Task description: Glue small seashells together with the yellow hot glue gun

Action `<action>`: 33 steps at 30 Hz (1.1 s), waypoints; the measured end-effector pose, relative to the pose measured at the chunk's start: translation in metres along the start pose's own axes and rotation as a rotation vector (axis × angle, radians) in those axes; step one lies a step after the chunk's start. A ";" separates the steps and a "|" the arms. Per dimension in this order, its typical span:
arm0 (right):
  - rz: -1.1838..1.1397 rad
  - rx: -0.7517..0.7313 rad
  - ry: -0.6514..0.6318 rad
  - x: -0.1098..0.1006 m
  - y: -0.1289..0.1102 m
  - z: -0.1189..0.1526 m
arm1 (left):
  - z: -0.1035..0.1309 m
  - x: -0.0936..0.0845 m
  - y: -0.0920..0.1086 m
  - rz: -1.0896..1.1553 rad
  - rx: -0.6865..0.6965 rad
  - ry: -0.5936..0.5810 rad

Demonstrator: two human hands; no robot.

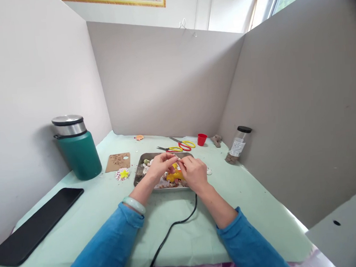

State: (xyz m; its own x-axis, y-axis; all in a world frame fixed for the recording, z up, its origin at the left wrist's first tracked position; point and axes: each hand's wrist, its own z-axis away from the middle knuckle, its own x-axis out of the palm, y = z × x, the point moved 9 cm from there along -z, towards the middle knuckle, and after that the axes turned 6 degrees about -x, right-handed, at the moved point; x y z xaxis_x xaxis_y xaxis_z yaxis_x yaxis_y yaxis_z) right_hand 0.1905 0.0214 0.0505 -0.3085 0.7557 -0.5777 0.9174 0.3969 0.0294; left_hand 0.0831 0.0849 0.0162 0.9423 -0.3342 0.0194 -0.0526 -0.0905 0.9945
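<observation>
Both my hands meet over a shallow metal tray (pixel 136 178) in the middle of the table. My left hand (pixel 162 164) has its fingers pinched together, with the thumb toward the right. Close beside it my right hand (pixel 195 171) is also pinched. Something small and pale seems to lie between the fingertips, too small to name. Below the hands in the tray is a yellow piece (pixel 175 175), partly covered by my fingers. Green and whitish pebble-like pieces (pixel 146 164) lie at the tray's left side, with small crumbs along its front.
Two pairs of scissors (pixel 174 149) lie behind the tray, near a red cup (pixel 202 139). A clear jar with a black lid (pixel 239 145) stands at right. To the left are a cardboard piece (pixel 117 162), a yellow flower shape (pixel 124 174), a green bottle (pixel 79 153) and a black slab (pixel 37 227). A cable (pixel 173 224) crosses in front.
</observation>
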 end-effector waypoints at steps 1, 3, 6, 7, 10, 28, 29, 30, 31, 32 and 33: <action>-0.002 -0.031 0.000 0.000 -0.003 -0.001 | 0.001 0.002 0.001 0.021 0.000 -0.029; -0.019 -0.066 0.001 0.000 -0.006 -0.001 | 0.003 0.004 0.003 0.038 -0.001 -0.051; -0.067 -0.078 -0.012 0.001 -0.007 -0.002 | 0.003 0.004 0.004 0.039 0.006 -0.058; -0.095 -0.070 -0.022 0.001 -0.007 -0.002 | 0.003 0.004 0.003 0.039 0.007 -0.063; -0.215 0.009 -0.025 0.001 -0.001 -0.002 | 0.002 0.004 0.002 0.051 0.004 -0.080; -0.524 0.232 -0.032 0.014 0.019 0.003 | -0.003 -0.002 0.004 -0.038 0.093 -0.003; -0.526 0.227 -0.034 0.014 0.019 0.003 | -0.003 -0.002 0.003 -0.039 0.086 -0.002; -0.529 0.220 -0.036 0.014 0.018 0.003 | -0.003 -0.003 0.003 -0.040 0.077 0.003; -0.531 0.210 -0.037 0.013 0.017 0.002 | -0.003 -0.003 0.003 -0.040 0.069 0.007; -0.534 0.198 -0.040 0.013 0.015 0.002 | -0.002 -0.003 0.003 -0.041 0.066 0.009; -0.535 0.189 -0.043 0.013 0.014 0.002 | -0.002 -0.002 0.003 -0.041 0.066 0.007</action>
State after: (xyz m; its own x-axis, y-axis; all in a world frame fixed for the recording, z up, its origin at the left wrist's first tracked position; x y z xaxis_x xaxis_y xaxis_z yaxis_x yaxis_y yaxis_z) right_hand 0.1999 0.0360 0.0422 -0.7359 0.4516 -0.5045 0.6663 0.6155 -0.4209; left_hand 0.0815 0.0871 0.0195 0.9465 -0.3220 -0.0205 -0.0351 -0.1658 0.9855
